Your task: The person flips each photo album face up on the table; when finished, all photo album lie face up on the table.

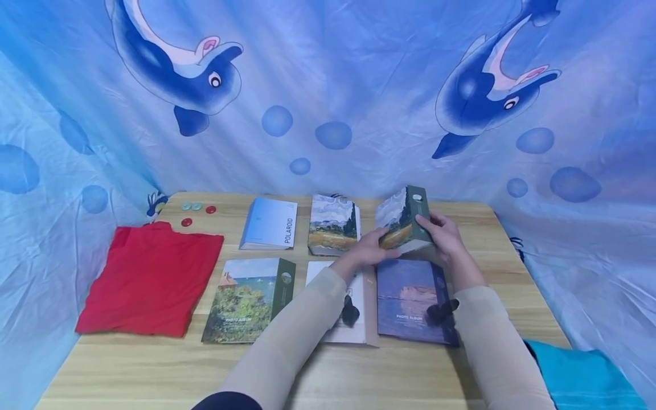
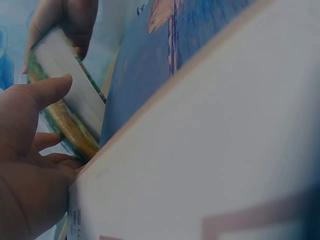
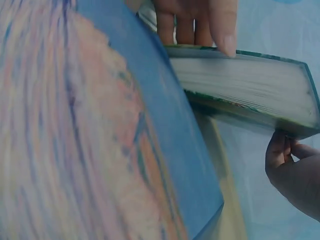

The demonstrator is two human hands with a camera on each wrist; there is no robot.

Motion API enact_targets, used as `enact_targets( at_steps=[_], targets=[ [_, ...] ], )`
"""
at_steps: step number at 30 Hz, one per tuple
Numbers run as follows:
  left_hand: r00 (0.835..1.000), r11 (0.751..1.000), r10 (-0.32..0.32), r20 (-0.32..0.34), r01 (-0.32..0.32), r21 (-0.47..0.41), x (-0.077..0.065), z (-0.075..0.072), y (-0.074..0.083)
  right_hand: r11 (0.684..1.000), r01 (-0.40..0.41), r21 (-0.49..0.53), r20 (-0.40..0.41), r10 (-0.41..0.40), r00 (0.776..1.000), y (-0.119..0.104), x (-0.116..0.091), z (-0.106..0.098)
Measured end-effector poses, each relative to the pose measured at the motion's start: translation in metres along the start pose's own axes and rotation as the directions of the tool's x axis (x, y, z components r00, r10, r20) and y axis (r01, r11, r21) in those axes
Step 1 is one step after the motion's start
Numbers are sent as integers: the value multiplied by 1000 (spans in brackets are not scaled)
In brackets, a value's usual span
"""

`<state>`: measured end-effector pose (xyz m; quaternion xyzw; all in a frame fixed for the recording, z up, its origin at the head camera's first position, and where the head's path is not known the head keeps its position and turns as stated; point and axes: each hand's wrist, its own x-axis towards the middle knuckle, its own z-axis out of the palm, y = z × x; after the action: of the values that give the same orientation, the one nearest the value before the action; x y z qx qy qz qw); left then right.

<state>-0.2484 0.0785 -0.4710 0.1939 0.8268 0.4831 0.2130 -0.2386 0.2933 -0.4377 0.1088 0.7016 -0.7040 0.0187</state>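
Photo album (image 1: 392, 215), painted cover and green spine: tilting at the back right of the table (image 1: 154, 373), both hands grasping it. Whether an edge is resting on the wood, I cannot tell.

Near side first. Teal cloth (image 1: 589, 373) is lying at the right front corner. Front row, three more albums: seaside album (image 1: 248, 302) on the left, white album (image 1: 359, 335) partly hidden under the left sleeve, purple album (image 1: 407, 296) on the right. Red cloth (image 1: 148, 279) is lying flat, left of the row.

Grip, just beyond the front row. Left hand (image 1: 369, 247) is holding the lower left corner; thumb and fingers are standing apart by the block's thickness, thumb on the page edge, fingers against the painted cover. Right hand (image 1: 445, 233) is gripping the spine side, thumb pressing on the green.

Back row, left of the held one: landscape album (image 1: 333, 225), then blue album (image 1: 269, 225) reading POLAROID. Red and teal buttons (image 1: 210, 209) are lying near the back left corner. Farthest, blue curtain (image 1: 328, 68) is hanging, printed with dolphins and bubbles.
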Motion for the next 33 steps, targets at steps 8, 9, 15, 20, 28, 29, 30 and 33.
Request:
enact_targets(
  at_steps=[8, 9, 15, 20, 28, 29, 30, 33],
  targets=[
    [995, 998, 55, -87, -57, -31, 0, 7, 11, 998, 40, 46, 0, -40, 999, -11, -7, 12],
    [993, 997, 63, -97, -67, -40, 0, 7, 13, 998, 49, 36, 1, -49, 999, -12, -8, 14],
    [987, 991, 92, -131, -105, -89, 2, 7, 17, 992, 91, -90, 2, -91, 996, -17, -12, 21],
    [970, 980, 172, -171, -186, -67, -1, 4, 23, 987, 106, -123, 0, -107, 994, -16, -13, 30],
    [910, 939, 343, -232, -324, 117, -10, -13, 30, 988, 62, -142, 40, -57, 998, -11, -9, 50],
    [911, 938, 340, -232, -313, 148, -10, -15, 30, 989, 51, -136, 50, -44, 998, -11, -9, 51],
    [914, 938, 334, -231, -299, 174, -12, -17, 30, 991, 41, -129, 58, -34, 998, -11, -9, 53],
    [922, 939, 318, -223, -274, 206, -14, -22, 29, 995, 14, -100, 81, -6, 997, -9, -7, 56]
  ],
)
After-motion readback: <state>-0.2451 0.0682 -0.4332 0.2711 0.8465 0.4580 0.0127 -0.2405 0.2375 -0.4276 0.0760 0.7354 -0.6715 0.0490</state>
